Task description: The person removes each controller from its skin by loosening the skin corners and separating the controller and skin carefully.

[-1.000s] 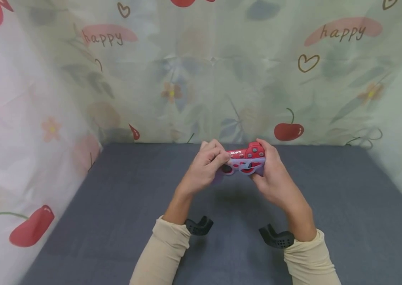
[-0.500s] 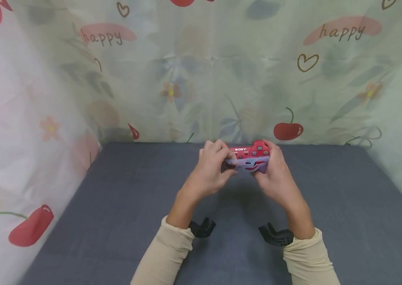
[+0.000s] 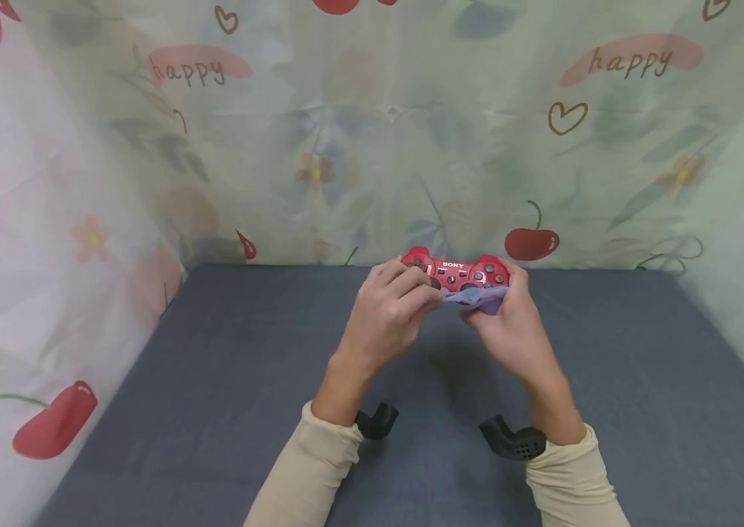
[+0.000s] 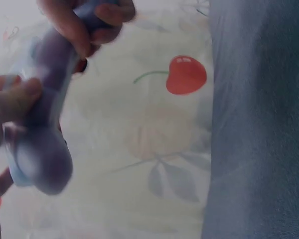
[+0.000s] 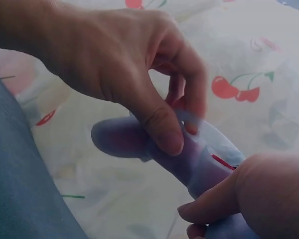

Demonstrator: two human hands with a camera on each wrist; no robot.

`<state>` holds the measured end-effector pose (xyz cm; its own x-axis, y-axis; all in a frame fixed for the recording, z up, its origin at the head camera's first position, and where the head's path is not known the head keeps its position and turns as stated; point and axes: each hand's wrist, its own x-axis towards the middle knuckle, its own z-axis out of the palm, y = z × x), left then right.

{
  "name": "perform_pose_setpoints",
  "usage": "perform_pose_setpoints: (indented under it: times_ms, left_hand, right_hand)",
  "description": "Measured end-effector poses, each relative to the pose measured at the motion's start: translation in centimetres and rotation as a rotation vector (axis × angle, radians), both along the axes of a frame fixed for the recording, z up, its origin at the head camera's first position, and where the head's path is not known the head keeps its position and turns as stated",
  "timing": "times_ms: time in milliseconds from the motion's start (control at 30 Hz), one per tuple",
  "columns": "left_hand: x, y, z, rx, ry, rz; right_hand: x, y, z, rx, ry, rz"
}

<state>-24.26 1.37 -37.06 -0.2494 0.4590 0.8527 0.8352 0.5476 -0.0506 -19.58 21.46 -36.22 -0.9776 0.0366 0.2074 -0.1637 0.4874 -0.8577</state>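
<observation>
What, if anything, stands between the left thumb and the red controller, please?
A translucent purple cover does: the left hand has its thumb on it. The red controller lies bare around its SONY lettering.

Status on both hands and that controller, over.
Left hand pinching translucent purple cover, right hand gripping it too. Red Sony controller held above table, right-side buttons uncovered, cover on its back. No obstruction seen.
</observation>
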Motion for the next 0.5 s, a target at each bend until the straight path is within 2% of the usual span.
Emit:
perform_pose_setpoints:
  times_ms: [133,333,500]
  left_hand:
    - [-0.35,-0.40,-0.03,0.035,0.029,-0.055]
    - [-0.63,-0.67,-0.07,0.044,0.021,-0.096]
    - [-0.65,-0.67,-0.12,0.075,0.040,-0.093]
  right_hand:
    - [0.23,-0.17,0.33,0.002,0.054,-0.021]
    - [0.37,-0.47,0.39,0.058,0.160,-0.085]
    - [0.51,-0.54,0.57,0.041,0.160,-0.090]
